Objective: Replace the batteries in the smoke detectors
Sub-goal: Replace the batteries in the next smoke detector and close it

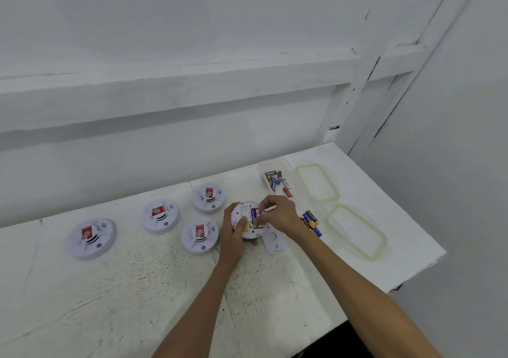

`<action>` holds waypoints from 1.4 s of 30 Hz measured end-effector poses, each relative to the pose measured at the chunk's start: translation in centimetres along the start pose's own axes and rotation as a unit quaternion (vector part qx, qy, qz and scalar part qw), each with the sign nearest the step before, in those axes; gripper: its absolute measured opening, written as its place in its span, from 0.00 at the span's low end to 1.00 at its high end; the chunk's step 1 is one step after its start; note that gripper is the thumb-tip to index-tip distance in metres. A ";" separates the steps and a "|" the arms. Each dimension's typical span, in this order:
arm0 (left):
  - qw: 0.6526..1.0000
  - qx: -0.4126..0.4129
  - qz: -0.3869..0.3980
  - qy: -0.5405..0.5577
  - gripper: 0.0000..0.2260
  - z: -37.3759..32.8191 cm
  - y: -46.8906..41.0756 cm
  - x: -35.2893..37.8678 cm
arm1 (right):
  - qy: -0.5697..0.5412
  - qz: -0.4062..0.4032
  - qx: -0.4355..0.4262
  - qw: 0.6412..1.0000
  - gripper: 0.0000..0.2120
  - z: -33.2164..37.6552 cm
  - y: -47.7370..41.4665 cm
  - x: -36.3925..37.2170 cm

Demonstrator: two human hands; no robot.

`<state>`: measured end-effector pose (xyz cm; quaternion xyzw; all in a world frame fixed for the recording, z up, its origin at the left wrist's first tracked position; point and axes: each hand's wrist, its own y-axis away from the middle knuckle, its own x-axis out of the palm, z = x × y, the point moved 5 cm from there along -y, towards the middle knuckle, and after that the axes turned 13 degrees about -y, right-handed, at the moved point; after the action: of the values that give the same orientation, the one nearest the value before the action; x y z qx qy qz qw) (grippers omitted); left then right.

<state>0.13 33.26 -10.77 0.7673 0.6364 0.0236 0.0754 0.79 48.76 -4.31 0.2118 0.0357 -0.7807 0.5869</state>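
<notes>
Left hand (pixel 233 232) gripping upturned detector (pixel 243 212) by rim, seemingly light, rigid; right hand (pixel 279 214) pinching small, slippery-looking battery (pixel 253 215).

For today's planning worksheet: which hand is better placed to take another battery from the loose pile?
Probably right. The right hand lies next to the loose batteries; the left hand grips the detector, farther away.

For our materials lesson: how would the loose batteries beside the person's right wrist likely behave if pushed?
The loose batteries are small cylinders lying on their sides, so they would probably roll. Their glossy wrappers suggest they could slip.
</notes>
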 end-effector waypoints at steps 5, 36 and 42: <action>0.999 0.028 -0.024 -0.021 0.19 0.1 0.2 -0.3 | 0.039 -0.077 -0.097 0.991 0.04 0.6 1.7 0.4; 0.995 0.034 -0.058 0.074 0.26 1.1 3.9 -1.6 | -0.067 -0.090 -0.062 0.992 0.38 -2.8 6.9 1.5; 0.999 0.034 -0.004 0.017 0.19 0.3 3.9 -1.8 | 0.033 0.022 -0.162 0.986 0.32 -0.8 7.3 1.5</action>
<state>3.62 30.75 -10.41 0.7665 0.6410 0.0146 0.0388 7.47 45.37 -4.21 0.1404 0.1767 -0.7441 0.6288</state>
